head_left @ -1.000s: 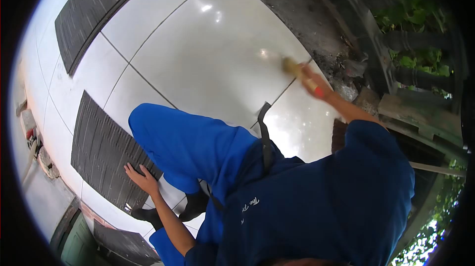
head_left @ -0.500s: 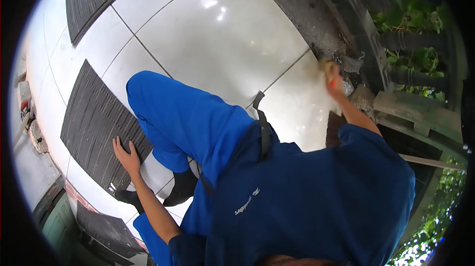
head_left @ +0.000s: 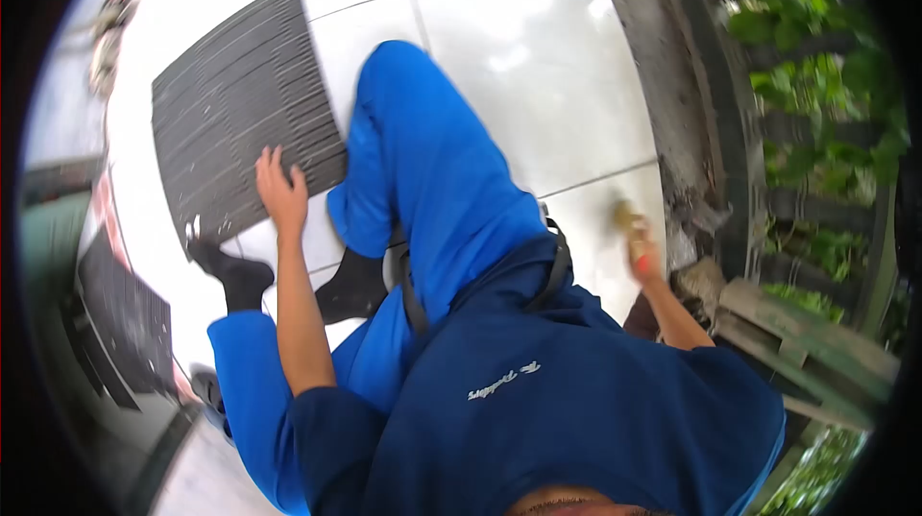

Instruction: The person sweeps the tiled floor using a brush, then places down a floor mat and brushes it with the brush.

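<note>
1. At the right side of view, the right hand (head_left: 640,245) is closed round a blurred tan brush (head_left: 626,216) with a red-marked handle, over glossy white floor tiles (head_left: 547,103).
2. At left, the left hand (head_left: 284,194), open and flat, lies over a dark grey ribbed rectangular mat (head_left: 240,84).

One head-worn camera looks steeply down and a little forward over the wearer's own body. It sits close above the dark blue shirt (head_left: 624,420), which fills the near part; the tiled floor (head_left: 538,94) stretches to the far side. The lens is very wide — floor joints bow, edges go black — reaching past the left hand (head_left: 283,199) and right hand (head_left: 643,255) to greenery (head_left: 812,7) at right.
</note>
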Tool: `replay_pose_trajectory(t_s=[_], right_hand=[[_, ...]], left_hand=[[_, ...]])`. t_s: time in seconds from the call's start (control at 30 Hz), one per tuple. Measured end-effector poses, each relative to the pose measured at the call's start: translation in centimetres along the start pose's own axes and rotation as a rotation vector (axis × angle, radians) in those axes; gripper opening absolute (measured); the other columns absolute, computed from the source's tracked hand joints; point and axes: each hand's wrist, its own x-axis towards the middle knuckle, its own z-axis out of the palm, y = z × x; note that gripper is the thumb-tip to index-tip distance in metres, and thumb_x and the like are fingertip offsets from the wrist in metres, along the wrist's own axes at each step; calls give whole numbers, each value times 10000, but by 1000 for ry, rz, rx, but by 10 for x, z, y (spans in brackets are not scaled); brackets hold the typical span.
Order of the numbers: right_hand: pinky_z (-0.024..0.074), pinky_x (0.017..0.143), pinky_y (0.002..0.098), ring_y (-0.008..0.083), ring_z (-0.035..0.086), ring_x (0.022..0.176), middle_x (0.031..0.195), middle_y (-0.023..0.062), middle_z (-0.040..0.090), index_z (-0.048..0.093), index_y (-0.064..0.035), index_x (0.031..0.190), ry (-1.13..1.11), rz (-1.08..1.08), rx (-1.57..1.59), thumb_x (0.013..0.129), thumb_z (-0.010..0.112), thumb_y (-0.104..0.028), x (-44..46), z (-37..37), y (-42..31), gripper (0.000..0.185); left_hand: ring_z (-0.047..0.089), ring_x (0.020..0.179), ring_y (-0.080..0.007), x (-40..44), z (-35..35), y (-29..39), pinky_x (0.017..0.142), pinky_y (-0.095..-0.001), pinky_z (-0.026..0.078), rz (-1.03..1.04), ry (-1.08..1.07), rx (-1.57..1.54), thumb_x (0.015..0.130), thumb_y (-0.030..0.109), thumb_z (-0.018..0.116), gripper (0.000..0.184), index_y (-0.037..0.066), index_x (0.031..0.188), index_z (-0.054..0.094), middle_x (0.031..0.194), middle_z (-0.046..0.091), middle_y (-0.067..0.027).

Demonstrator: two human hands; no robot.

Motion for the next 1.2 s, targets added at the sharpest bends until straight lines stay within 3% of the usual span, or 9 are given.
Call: replay_pose_trajectory(t_s=[0.1,0.17,0.27,0.43,0.53,0.77,0.9,0.97,1.2], right_hand=[[538,731,539,492,661,872,945,281,697,553,-55,1195,659,144,-46,964,560,-391,91,-33,106,408],[545,747,480,421,698,860,948,258,703,479,-60,1301,680,7,-49,974,569,-396,109,-77,90,477],[535,749,378,277,705,831,908,192,707,472,-66,1356,506,-217,341,997,565,-380,119,-103,-9,486],[494,750,277,157,659,816,950,146,713,452,-81,1425,427,-624,369,1031,539,-285,80,-119,-248,451],[506,765,282,158,668,831,1012,161,723,460,-85,1424,375,-1050,319,1023,556,-242,55,-114,-353,441],[559,736,379,354,715,852,991,195,712,508,-64,1366,-161,-1396,156,962,612,-174,31,-37,-518,431],[547,721,502,450,680,864,1016,228,706,478,-105,1325,-270,-1484,39,934,624,-171,29,28,-583,423],[543,702,516,453,679,828,983,229,704,484,-95,1311,-246,-1588,63,926,625,-158,34,59,-611,414],[532,764,446,374,659,919,1000,163,698,591,-49,1186,-165,-1808,82,891,661,-148,32,127,-692,320]], left_hand=[[355,1427,-387,-6,-2,-5,1157,-528,277,2,17,38,932,218,586,507,95,1418,508,1527,427,-162],[336,1443,-377,-12,5,-4,1163,-563,250,-63,26,68,931,226,584,525,103,1432,491,1541,417,-137],[297,1465,-369,-19,7,-1,1181,-575,208,-107,38,37,922,234,594,551,107,1445,475,1561,383,-137],[291,1465,-377,-29,-8,-1,1181,-571,216,-76,-19,-59,904,244,628,576,96,1440,478,1563,373,-150],[296,1457,-389,-26,-13,-4,1172,-572,239,-74,-61,-88,870,250,670,587,87,1410,507,1553,382,-153],[352,1405,-409,-8,-26,16,1116,-584,328,-224,-211,-16,806,327,740,707,67,1410,481,1486,428,-197],[450,1339,-407,19,-46,50,1113,-440,384,-222,-182,-389,837,353,733,808,-9,1462,370,1450,453,-247],[513,1283,-401,50,-86,69,1076,-427,427,-320,-413,-342,843,355,730,850,-24,1482,319,1435,477,-247],[634,1019,-313,97,-157,55,838,-461,514,-30,-681,426,798,331,771,794,-5,1414,399,1118,625,-138]])
